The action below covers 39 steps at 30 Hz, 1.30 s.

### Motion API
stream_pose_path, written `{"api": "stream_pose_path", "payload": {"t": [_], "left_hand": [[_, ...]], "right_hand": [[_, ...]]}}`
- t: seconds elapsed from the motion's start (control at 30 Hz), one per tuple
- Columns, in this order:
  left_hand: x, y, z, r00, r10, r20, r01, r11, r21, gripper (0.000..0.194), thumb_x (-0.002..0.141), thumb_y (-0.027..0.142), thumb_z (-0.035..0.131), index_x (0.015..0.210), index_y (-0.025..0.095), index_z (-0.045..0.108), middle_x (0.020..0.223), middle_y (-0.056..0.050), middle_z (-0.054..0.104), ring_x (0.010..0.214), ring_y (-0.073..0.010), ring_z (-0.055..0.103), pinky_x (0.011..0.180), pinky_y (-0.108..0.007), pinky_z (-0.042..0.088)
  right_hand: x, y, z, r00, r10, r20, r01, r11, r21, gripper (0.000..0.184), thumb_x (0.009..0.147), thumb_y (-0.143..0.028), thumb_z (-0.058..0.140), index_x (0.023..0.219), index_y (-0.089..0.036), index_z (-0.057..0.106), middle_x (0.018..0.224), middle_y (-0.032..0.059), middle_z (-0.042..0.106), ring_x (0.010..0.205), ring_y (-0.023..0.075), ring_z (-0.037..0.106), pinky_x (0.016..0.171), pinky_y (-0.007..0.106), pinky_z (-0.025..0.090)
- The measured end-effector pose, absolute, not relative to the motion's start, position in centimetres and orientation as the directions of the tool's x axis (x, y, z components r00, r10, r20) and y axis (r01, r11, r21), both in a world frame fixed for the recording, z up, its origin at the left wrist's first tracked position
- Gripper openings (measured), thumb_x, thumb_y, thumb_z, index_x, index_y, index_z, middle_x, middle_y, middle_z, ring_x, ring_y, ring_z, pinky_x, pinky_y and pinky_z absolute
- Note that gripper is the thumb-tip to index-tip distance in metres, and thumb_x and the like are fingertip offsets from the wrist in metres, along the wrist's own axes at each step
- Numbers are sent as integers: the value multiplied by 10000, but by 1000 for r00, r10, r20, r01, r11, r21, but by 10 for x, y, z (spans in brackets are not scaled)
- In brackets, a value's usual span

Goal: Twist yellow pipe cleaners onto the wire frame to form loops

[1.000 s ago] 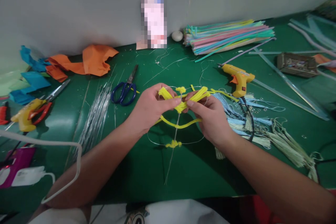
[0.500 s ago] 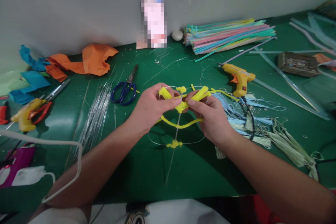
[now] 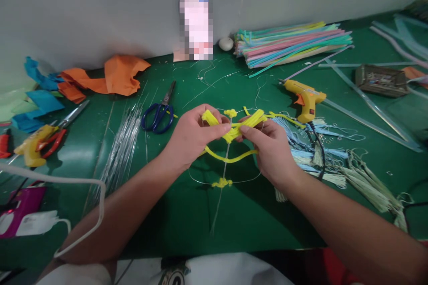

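Between my hands is a thin wire frame (image 3: 242, 182) carrying yellow pipe cleaners (image 3: 254, 118) bent into a folded shape. My left hand (image 3: 197, 133) pinches the left part of the yellow pipe cleaners, thumb pointing to the middle. On the other side my right hand (image 3: 267, 140) closes thumb and fingers on their right part. A loose yellow strand curves below both hands. Small yellow knots sit at the frame's top and bottom, and a straight wire runs down through the centre. Some fingertips are hidden behind the yellow strands.
Blue-handled scissors (image 3: 158, 113) and silvery wires (image 3: 122, 151) lie left of my hands. A yellow glue gun (image 3: 304, 98) and pale tassels (image 3: 364, 182) are on the right. Behind lie a pipe-cleaner bundle (image 3: 294, 44) and a phone (image 3: 196, 26) against the wall; orange paper (image 3: 122, 75) is further left.
Hardly anything differs. Both hands keep their grip on the yellow pipe cleaners, with only a slight shift of the right thumb and fingers; the view has moved a little.
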State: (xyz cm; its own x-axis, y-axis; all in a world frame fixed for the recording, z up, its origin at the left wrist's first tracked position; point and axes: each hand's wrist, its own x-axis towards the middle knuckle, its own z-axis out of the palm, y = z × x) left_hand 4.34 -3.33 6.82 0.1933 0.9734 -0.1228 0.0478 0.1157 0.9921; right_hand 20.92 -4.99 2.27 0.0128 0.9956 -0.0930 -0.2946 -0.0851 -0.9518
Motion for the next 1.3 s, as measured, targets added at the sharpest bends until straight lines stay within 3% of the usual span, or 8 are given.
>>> {"api": "stream_pose_path", "payload": {"t": [0.23,0.47,0.8,1.1,1.3], "left_hand": [[43,-33,65,198,971,-131,13,131,991,275,688,287,816,751,181,569,880,-14,694,846,-156,650,773,-286,507],[43,-32,63,199,970,-141,-62,156,986,271,682,254,831,724,176,575,846,6,673,794,-119,618,719,-243,489],[45,-31,68,203,956,-210,-103,234,967,229,657,239,794,708,185,578,842,-7,677,804,-139,624,708,-264,482],[44,-32,68,226,949,-221,-142,256,956,205,689,254,781,718,185,590,781,10,635,748,-118,600,683,-248,479],[44,-31,69,263,931,-254,-191,308,932,219,672,254,794,724,180,594,819,1,665,779,-131,630,694,-254,481]], "right_hand": [[210,-49,23,4,996,-89,-258,-85,-962,102,756,-273,745,784,-214,666,653,-28,630,611,128,595,655,299,503],[209,-50,27,-3,1000,-6,-313,-6,-950,123,758,-223,740,825,-233,638,714,-57,593,543,88,525,564,266,464],[211,-49,25,-71,997,-17,-343,-40,-938,125,745,-235,709,776,-233,588,833,-28,602,581,101,556,608,295,488],[210,-48,26,-99,995,-29,-449,-70,-891,102,779,-312,704,754,-238,638,792,-6,622,655,138,566,613,294,481],[212,-47,27,-99,995,-6,-426,-48,-904,85,759,-266,704,714,-238,638,807,0,606,688,143,564,602,285,482]]}}
